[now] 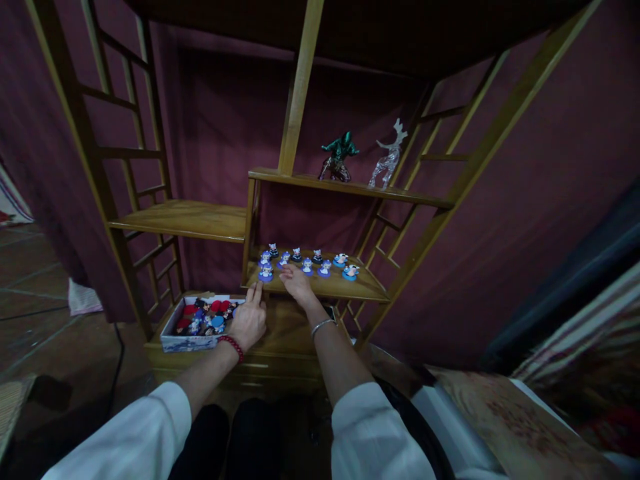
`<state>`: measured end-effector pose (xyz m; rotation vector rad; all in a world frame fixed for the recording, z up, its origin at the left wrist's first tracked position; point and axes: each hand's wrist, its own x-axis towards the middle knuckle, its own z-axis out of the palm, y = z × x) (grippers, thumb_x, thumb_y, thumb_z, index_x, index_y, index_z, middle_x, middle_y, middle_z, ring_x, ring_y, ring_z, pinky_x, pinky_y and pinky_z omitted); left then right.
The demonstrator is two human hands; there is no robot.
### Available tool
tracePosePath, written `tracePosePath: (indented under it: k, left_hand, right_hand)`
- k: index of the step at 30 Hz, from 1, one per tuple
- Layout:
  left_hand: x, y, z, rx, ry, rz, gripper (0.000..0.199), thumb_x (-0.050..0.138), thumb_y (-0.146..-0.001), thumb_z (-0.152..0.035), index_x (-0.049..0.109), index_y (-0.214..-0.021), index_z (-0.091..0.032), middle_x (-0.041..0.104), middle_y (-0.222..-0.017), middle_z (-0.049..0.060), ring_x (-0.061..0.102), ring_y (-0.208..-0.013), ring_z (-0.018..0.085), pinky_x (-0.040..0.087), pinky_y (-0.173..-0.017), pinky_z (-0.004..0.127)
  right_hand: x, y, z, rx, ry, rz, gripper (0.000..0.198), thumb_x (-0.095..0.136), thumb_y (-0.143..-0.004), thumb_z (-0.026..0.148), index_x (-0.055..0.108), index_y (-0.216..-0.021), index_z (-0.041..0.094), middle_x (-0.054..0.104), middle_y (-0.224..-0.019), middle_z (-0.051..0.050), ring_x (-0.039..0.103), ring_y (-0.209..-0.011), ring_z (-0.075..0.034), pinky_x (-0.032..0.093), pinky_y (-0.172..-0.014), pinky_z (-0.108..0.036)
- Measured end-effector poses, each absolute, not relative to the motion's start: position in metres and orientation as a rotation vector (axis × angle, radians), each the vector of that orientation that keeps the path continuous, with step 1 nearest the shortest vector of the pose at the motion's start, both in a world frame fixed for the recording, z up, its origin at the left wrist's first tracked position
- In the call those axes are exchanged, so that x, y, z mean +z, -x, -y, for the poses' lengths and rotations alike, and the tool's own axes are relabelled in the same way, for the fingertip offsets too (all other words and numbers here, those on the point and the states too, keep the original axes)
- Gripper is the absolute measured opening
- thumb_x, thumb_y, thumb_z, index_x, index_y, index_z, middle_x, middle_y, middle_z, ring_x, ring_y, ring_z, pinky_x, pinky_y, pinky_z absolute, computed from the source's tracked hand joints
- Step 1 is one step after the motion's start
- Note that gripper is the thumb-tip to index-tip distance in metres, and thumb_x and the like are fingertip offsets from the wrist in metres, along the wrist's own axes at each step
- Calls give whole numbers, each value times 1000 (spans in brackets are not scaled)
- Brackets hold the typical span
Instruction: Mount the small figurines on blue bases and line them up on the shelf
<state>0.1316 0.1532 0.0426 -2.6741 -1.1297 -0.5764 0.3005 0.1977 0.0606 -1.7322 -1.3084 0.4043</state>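
Several small figurines on round bases stand on the low wooden shelf [360, 288]. My right hand [299, 287] reaches over the shelf, its loosely stretched fingers just in front of a purple-and-white figurine [285, 259]; whether they touch it I cannot tell. Below the shelf's front edge is my left hand [250, 320], index and middle fingers extended toward another purple figurine [265, 273] at the left end. Dark-based figurines [317, 256] form the back row. Two blue-based ones [351, 272] stand at the right. Nothing shows in my left hand.
An open box [187, 343] of jumbled figurines sits on the cabinet top at the left. Above, a green-and-bronze crouching statuette [340, 157] and a clear deer figure [388, 160] stand on a higher shelf. A wooden upright [301, 87] and lattice sides frame the unit.
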Motion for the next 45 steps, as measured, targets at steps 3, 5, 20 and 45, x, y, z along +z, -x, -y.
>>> tracePosePath:
  k: [3, 5, 20, 45]
  left_hand:
    - [43, -131, -153, -566, 2669, 1133, 30, 40, -71, -7, 59, -94, -7, 24, -140, 16, 21, -126, 29, 50, -78, 33]
    - [44, -131, -154, -563, 2666, 1125, 31, 39, -72, -7, 59, -95, -7, 24, -140, 15, 23, -125, 28, 50, -75, 32]
    - [41, -137, -149, -441, 2666, 1183, 31, 43, -70, -11, 60, -96, -8, 15, -143, 16, 11, -130, 32, 51, -73, 38]
    - [22, -92, -112, -457, 2947, 1293, 48, 48, -63, -8, 56, -110, -3, 24, -139, 21, 26, -127, 25, 36, -97, 32]
  right_hand:
    - [62, -303, -197, 391, 1769, 1266, 25, 49, -75, 16, 59, -98, 14, 66, -93, -6, 61, -85, -11, 46, -80, -23]
    - [61, -304, -196, 366, 1784, 1276, 22, 49, -75, 17, 61, -94, 15, 66, -89, -5, 61, -83, -12, 47, -78, -23]
    - [61, -288, -177, 29, 1780, 1396, 23, 46, -74, 14, 63, -88, 20, 64, -93, -3, 59, -80, -12, 45, -80, -24]
    - [13, -199, -96, -204, 1845, 1421, 36, 38, -73, 7, 61, -99, 15, 39, -128, -10, 40, -117, -19, 32, -100, -31]
